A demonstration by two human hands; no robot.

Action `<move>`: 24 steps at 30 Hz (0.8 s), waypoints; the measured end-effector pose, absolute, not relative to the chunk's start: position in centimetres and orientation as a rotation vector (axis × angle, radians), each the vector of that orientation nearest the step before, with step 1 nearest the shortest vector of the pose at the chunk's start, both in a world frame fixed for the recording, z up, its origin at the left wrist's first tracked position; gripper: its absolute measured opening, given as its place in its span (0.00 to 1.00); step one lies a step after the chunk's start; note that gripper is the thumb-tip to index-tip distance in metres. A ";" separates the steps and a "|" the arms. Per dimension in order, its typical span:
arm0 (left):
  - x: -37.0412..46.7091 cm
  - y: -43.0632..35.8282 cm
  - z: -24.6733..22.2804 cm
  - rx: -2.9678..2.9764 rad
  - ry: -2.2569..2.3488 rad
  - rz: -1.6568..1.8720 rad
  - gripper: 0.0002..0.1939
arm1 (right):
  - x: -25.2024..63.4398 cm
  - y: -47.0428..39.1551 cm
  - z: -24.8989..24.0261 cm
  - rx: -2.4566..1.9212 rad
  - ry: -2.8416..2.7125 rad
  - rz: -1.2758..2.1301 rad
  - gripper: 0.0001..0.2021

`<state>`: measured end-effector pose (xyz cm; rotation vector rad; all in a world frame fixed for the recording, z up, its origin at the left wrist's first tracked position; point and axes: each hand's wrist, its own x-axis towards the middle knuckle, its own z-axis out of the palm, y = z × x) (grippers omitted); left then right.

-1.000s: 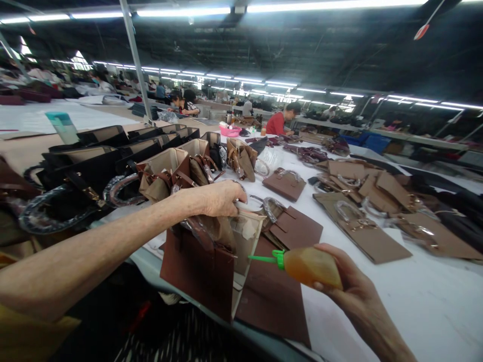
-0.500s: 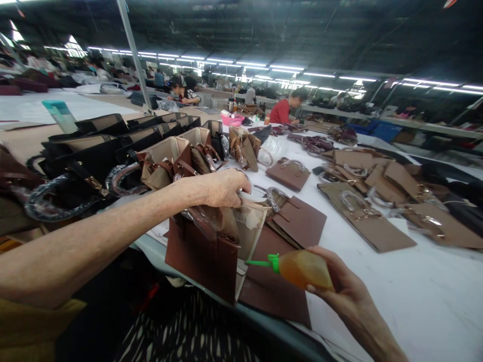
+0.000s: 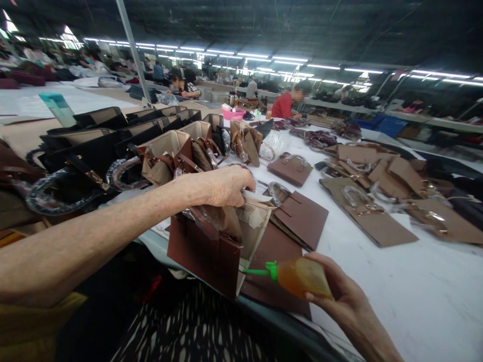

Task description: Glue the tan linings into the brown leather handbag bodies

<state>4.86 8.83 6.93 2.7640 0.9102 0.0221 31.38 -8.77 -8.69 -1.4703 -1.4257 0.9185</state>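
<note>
My left hand (image 3: 231, 186) reaches across to the top of an unfinished brown handbag (image 3: 204, 256), its fingers closed on the bag's upper edge. The bag stands upright at the table's near edge, its beige open side facing right. In my right hand (image 3: 339, 286) is a squeeze bottle (image 3: 302, 277) of amber liquid with a green nozzle. It lies nearly level, and the nozzle's tip is at the lower part of the bag's open side; whether it touches is too small to tell. A flat brown bag panel (image 3: 273, 266) lies just behind the nozzle.
Black handbags (image 3: 83, 156) stand in rows at the left, near a teal-lidded container (image 3: 57, 108). Flat brown bags (image 3: 300, 216) and taupe bag pieces (image 3: 368, 211) lie on the white table (image 3: 426, 296). A co-worker in red (image 3: 283, 104) sits farther back.
The nozzle tip has moved slightly down and left along the bag's open side. My left hand keeps its hold on the bag's top edge. The whole view has shifted a little.
</note>
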 end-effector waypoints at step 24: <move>2.1 2.6 9.8 3.073 1.270 0.031 0.13 | 30.3 -6.0 -8.1 -1.389 -1.101 1.055 0.26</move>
